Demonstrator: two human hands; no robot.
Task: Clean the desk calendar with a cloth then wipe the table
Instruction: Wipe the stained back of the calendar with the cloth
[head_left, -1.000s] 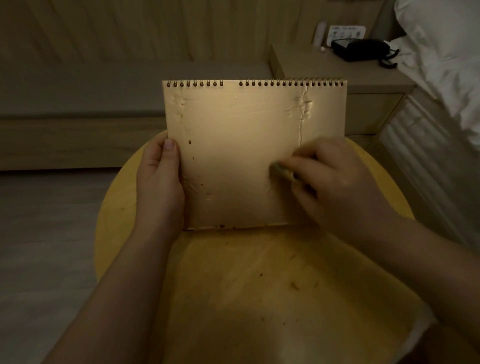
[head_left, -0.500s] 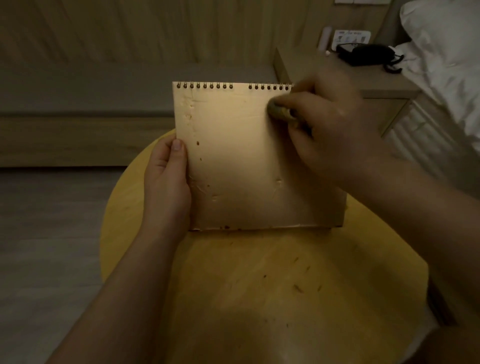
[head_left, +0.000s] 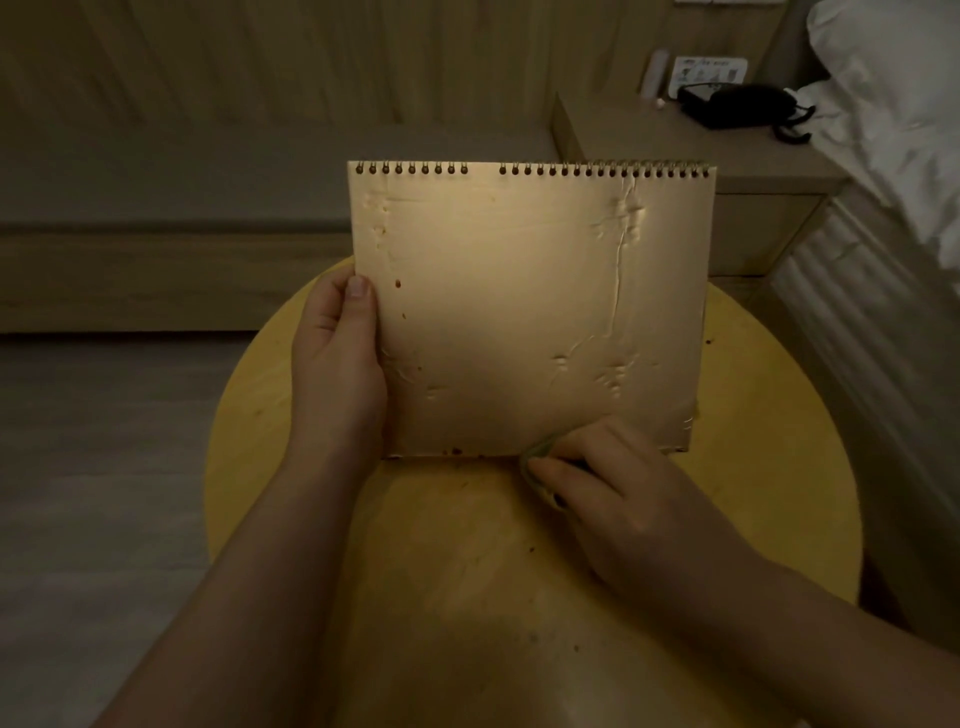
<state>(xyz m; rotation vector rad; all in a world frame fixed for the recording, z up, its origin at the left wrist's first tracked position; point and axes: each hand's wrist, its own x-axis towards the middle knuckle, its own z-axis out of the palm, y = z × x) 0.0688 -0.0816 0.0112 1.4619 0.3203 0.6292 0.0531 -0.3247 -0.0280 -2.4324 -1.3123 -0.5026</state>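
dim room, warm light. desk calendar (head_left: 530, 312) stands upright on the round yellow table (head_left: 779, 467), bottom edge resting on the tabletop, spiral binding along the top. the blank face toward the camera is creased and dented, with small dark red-brown spots down its left side and along the bottom edge.

left hand (head_left: 337, 364) grips the calendar's left edge: thumb flat on the front face, fingers wrapped behind and hidden.

right hand (head_left: 618, 499) sits low at the calendar's bottom edge, right of centre, fingers curled closed around a small wadded cloth (head_left: 537, 457). only a bit of the cloth pokes out past the fingertips; it touches the calendar's lower edge where that meets the table. its colour is hard to read in this light, perhaps greenish.

tabletop carries scattered dark specks and smears, near the calendar's base and further toward the camera.

background: a wooden nightstand (head_left: 675, 145) at upper right holding a black telephone (head_left: 737, 106) and a small card; white bedding (head_left: 893, 114) at the far right edge; pale plank floor at left.
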